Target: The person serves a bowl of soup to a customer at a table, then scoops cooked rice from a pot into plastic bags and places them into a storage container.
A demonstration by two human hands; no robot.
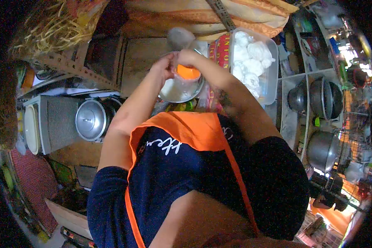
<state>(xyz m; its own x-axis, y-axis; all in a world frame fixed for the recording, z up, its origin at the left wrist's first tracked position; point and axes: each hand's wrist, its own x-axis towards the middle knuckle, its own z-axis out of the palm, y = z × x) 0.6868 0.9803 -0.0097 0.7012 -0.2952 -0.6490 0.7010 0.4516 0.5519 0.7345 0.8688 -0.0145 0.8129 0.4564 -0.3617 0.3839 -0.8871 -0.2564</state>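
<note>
Both hands are close together over a round metal basin. My left hand has its fingers bent at the rim of a clear plastic bag with an orange item in it. Beside it, my right hand is closed at the top of the same bag. A blurred, pale translucent shape shows just beyond the hands. To the right stands a clear plastic tub holding several knotted white bags.
A red printed sack lies between basin and tub. Metal pots and a grey slatted container are at the left. Shelves with dark pans and a large pot line the right. Patterned cloth hangs at the back.
</note>
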